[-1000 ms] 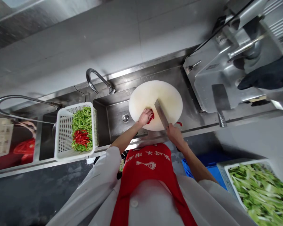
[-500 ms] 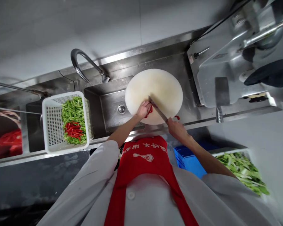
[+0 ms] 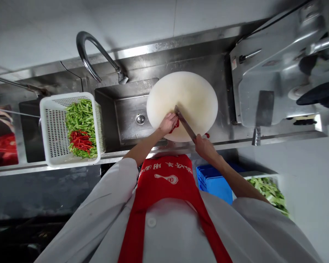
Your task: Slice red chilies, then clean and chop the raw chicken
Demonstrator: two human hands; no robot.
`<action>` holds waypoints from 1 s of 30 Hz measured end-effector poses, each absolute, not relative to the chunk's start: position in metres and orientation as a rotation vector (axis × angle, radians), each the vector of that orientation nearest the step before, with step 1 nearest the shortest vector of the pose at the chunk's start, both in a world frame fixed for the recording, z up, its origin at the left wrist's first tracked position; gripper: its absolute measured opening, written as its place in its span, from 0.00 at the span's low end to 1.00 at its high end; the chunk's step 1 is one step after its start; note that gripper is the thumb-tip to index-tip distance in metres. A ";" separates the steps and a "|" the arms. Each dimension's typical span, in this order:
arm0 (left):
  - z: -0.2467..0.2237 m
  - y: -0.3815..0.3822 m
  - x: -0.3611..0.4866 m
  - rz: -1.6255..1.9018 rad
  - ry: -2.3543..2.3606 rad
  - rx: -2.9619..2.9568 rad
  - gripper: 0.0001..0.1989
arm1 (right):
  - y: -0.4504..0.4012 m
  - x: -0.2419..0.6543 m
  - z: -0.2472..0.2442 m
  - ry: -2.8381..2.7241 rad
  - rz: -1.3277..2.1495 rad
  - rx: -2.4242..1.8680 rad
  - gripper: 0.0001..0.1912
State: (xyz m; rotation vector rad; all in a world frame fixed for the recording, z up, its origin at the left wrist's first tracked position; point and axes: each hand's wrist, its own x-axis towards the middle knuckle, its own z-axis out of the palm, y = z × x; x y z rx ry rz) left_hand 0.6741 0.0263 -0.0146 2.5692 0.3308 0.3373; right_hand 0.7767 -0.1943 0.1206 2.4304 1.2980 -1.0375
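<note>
A round white cutting board point(image 3: 192, 91) lies over the steel sink counter. My left hand point(image 3: 169, 123) is closed on a red pepper point(image 3: 175, 126) at the board's lower left, its fingertips close beside the blade. My right hand point(image 3: 205, 148) is wrapped round the handle of a knife point(image 3: 186, 125), at the board's front edge. The blade slants up and left across the board, its tip near my left fingers. A small red pepper piece point(image 3: 207, 135) lies by the board's lower right edge.
Left of the sink basin point(image 3: 128, 122), a white basket point(image 3: 48, 133) holds green strips point(image 3: 80, 113) and red strips point(image 3: 80, 141). A curved faucet point(image 3: 97, 47) rises behind. At the right lies a cleaver point(image 3: 264, 109). Blue crates point(image 3: 219, 186) and another basket of greens point(image 3: 271, 191) stand below.
The view has shifted slightly, so the board and baskets sit differently in the frame. Both hands keep their holds, with the knife still at the pepper.
</note>
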 end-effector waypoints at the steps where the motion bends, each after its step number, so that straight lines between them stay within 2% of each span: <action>1: -0.015 0.026 0.674 0.342 0.337 2.567 0.23 | -0.191 0.777 0.119 1.293 -1.038 2.432 0.14; 10: -0.017 0.026 0.673 0.411 0.321 2.586 0.21 | -0.192 0.778 0.120 1.320 -1.042 2.415 0.15; 30: -0.018 0.022 0.668 0.428 0.391 2.540 0.23 | -0.174 0.773 0.105 1.316 -1.022 2.487 0.17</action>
